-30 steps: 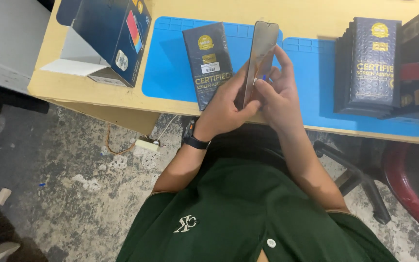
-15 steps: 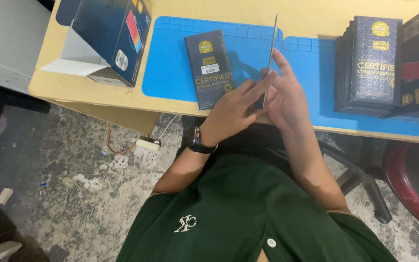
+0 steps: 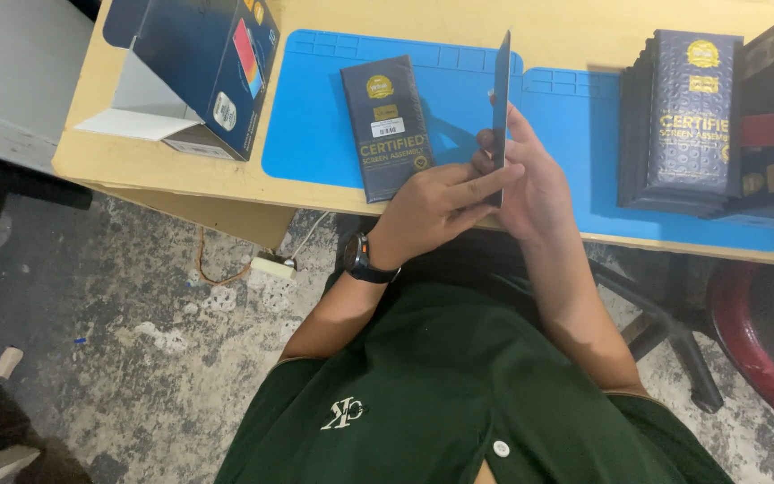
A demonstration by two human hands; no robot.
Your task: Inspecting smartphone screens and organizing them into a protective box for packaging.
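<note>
Both my hands hold a thin dark flat panel [image 3: 501,99] upright and edge-on to the camera, over the near edge of the table. My left hand [image 3: 436,208], with a black watch on its wrist, grips the panel's lower part from the left. My right hand [image 3: 537,184] supports it from the right with the fingers behind it. Just left of the hands, a slim dark blue box [image 3: 387,125] with a gold seal lies flat on a blue work mat [image 3: 315,116].
A stack of similar dark boxes [image 3: 684,121] stands on the mat at the right. An open blue cardboard carton [image 3: 199,72] lies on its side at the wooden table's [image 3: 154,161] left end. A red stool [image 3: 763,350] and a power strip [image 3: 266,266] are on the concrete floor.
The panel has turned in my hands from showing its broad face to standing edge-on. My left hand has slid lower along it.
</note>
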